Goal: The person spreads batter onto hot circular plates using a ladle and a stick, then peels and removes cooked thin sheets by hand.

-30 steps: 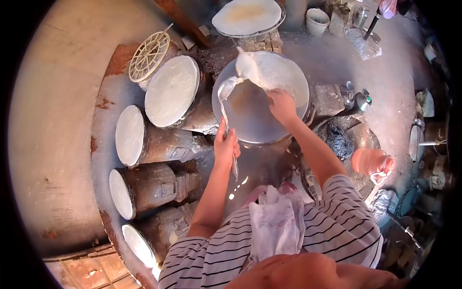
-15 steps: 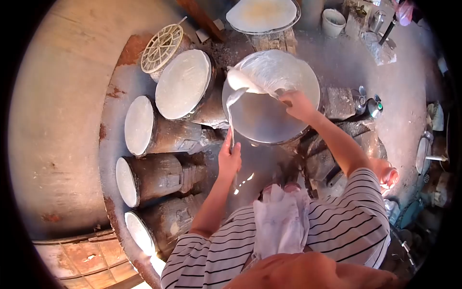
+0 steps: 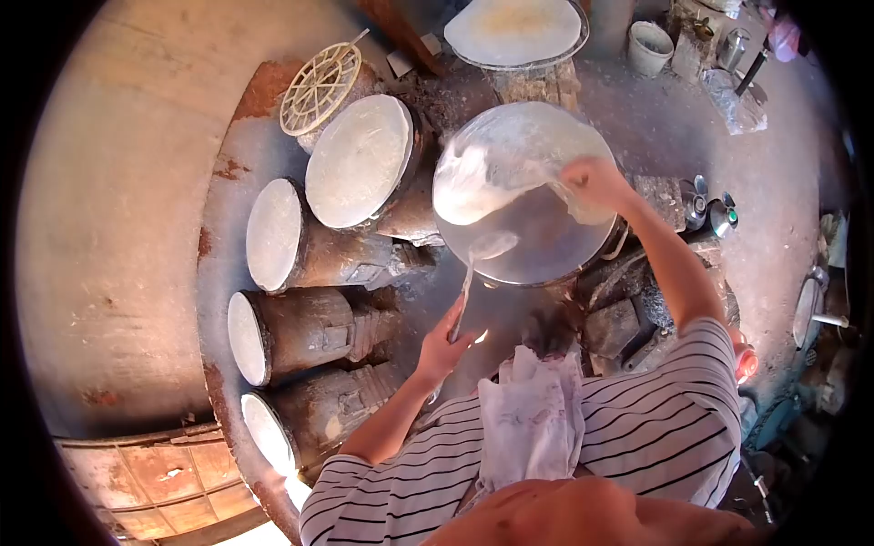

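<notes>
My left hand (image 3: 441, 353) is closed around the handle of a long-handled spoon (image 3: 492, 246), its whitish rounded end over the near side of a large round griddle (image 3: 537, 264). A thin, wet-looking white sheet (image 3: 478, 187) covers the far part of that griddle, with an uneven near edge. At the right end of this sheet is my right hand (image 3: 594, 185), fingers closed on its edge and somewhat blurred. Bare dark metal shows on the griddle's near half.
Several drum-like stands with pale round tops, such as the nearest large one (image 3: 360, 162), line the left. A round lattice rack (image 3: 320, 89) leans behind them. Another griddle holding a pale sheet (image 3: 514, 32) stands at the back, beside a white bucket (image 3: 650, 48). Stone blocks (image 3: 612, 328) lie right.
My right hand has moved right and slightly back, and the white sheet's folded edge has spread wider. My left hand has lowered toward me, bringing the spoon end off the sheet to the near side.
</notes>
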Tool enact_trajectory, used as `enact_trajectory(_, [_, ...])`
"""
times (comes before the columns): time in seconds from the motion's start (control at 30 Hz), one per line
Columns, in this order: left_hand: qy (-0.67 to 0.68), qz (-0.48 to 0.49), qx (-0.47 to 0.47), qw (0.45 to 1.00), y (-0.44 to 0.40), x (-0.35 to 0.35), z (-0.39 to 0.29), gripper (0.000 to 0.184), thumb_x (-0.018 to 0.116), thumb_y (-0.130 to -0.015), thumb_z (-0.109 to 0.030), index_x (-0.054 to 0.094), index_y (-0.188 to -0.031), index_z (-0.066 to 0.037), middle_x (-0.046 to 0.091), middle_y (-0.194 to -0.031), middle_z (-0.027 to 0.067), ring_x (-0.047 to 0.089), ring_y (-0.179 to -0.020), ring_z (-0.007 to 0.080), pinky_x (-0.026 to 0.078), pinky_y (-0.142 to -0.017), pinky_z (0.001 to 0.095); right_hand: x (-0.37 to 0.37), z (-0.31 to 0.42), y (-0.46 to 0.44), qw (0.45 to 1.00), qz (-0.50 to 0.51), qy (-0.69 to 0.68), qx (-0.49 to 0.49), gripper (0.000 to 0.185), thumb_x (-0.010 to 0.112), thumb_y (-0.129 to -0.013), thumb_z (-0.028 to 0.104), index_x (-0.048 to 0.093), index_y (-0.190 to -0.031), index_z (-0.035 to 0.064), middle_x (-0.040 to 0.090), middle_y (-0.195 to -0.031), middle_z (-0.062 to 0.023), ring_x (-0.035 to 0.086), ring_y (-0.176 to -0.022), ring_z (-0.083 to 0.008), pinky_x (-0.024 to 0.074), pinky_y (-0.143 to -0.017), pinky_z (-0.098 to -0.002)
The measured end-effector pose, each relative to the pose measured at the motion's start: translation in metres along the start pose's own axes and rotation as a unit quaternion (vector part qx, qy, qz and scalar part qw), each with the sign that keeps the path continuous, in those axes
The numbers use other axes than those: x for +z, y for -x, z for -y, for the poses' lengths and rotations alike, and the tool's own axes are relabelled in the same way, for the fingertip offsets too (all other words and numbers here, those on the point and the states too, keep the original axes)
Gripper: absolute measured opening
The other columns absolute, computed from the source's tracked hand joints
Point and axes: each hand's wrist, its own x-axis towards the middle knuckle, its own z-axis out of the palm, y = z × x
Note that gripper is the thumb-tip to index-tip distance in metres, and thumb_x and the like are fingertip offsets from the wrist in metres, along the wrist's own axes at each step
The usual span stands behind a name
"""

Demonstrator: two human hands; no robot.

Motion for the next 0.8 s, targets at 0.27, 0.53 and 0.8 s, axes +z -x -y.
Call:
enact_trajectory(0.27, [0.072, -0.114, -0.094, 0.986, 0.009, -0.032, -0.013, 0.062, 0.054, -0.09, -0.003, 0.031, -0.144, -0.021, 0.05, -0.065, -0.0029, 0.036, -0.041, 0.0034, 0.032, -0.036, 0.022, -0.042, -0.005, 0.028, 0.988, 0.153, -0.037, 0.0, 0.032, 0.065, -0.065, 0.002, 0.07, -0.096, 0.0064, 0.068, -0.098, -0.0055, 0.061, -0.084, -0.0175, 0.0472, -0.068, -0.0288])
enact_trajectory(0.53, [0.153, -0.069, -0.093, 0.981, 0.01, -0.015, -0.017, 0.057, 0.05, -0.092, -0.005, 0.032, -0.144, -0.021, 0.043, -0.054, -0.0024, 0.034, -0.036, 0.0068, 0.029, -0.033, 0.0243, -0.031, 0.021, 0.087, 0.991, 0.135, -0.023, 0.009, 0.042, 0.063, -0.061, -0.004, 0.068, -0.101, 0.0062, 0.065, -0.104, -0.0085, 0.063, -0.089, -0.0226, 0.0505, -0.075, -0.0336])
enact_trajectory(0.8, [0.15, 0.03, -0.011, 0.988, 0.005, -0.024, -0.01, 0.059, 0.05, -0.093, -0.008, 0.026, -0.146, -0.02, 0.036, -0.05, -0.0042, 0.034, -0.035, 0.0058, 0.03, -0.033, 0.0222, 0.062, 0.037, 0.173, 0.972, -0.14, 0.166, -0.091, 0.033, 0.061, -0.064, -0.007, 0.068, -0.092, 0.0092, 0.065, -0.101, -0.005, 0.06, -0.092, -0.0235, 0.0493, -0.082, -0.0349])
